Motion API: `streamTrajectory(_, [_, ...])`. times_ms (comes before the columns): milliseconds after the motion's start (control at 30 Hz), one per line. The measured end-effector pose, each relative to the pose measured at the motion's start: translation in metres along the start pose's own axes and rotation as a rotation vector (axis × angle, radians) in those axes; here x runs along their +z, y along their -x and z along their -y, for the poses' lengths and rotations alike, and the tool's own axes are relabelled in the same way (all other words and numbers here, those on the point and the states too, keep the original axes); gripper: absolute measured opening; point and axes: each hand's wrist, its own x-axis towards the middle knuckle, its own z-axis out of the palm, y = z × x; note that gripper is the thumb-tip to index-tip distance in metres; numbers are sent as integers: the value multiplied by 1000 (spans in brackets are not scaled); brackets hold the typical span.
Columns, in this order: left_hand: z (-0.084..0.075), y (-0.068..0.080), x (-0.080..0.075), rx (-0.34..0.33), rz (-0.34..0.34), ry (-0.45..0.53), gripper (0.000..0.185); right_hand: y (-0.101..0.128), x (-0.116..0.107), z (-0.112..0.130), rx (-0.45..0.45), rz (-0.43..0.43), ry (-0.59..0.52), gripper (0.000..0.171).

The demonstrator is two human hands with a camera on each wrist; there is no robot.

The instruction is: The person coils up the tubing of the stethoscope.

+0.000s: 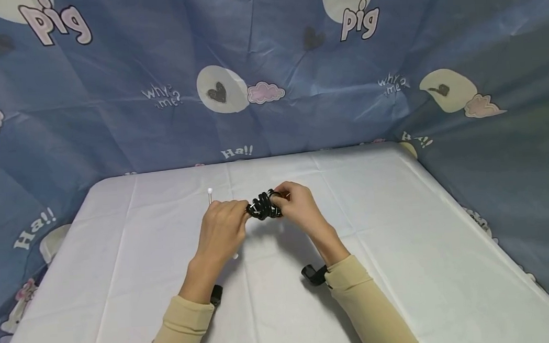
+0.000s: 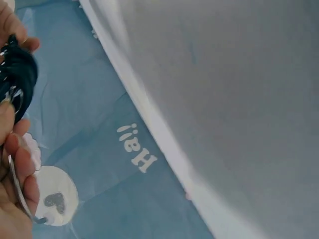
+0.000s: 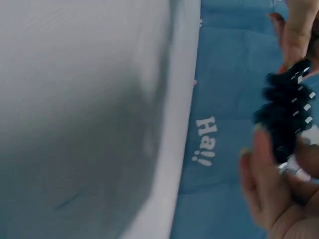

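Observation:
Above the middle of the white table (image 1: 402, 247), both hands hold a black cord bundle (image 1: 263, 206) with white flecks between them. My left hand (image 1: 239, 213) pinches its left side and my right hand (image 1: 281, 200) curls round its right side. A thin rod with a white tip (image 1: 209, 192) sticks out beyond the left hand. In the left wrist view the bundle (image 2: 17, 74) sits at the left hand's fingertips (image 2: 12, 112), and a thin metal rod (image 2: 15, 184) runs along the fingers. In the right wrist view the bundle (image 3: 289, 114) is blurred above the right hand (image 3: 269, 189).
A blue cloth (image 1: 296, 65) printed with cartoon words and hearts hangs behind the table and down both sides. Black wrist straps (image 1: 315, 274) show at both beige sleeves. White tablecloth spreads around the hands to the table edges.

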Motion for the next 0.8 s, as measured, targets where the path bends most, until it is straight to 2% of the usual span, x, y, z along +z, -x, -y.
streamTrajectory(233, [-5, -2, 3, 44, -15, -5, 17, 3, -4, 9, 66, 13, 111, 15])
streamTrajectory(367, [-5, -2, 4, 59, -23, -10, 18, 2, -1, 8, 59, 4, 115, 16])
streamTrajectory(533, [-4, 0, 7, 69, -39, -8, 18, 3, 7, 5, 8, -86, 156, 17])
streamTrajectory(600, [-5, -1, 7, 73, -32, -3, 17, 3, 8, 4, 13, -109, 169, 17])
streamTrajectory(667, [-6, -1, 8, 82, -22, -3, 16, 4, 8, 2, 44, -97, 149, 16])
streamTrajectory(800, [-7, -2, 7, 94, -17, -21, 17, 3, 5, -1, 120, -51, 23, 14])
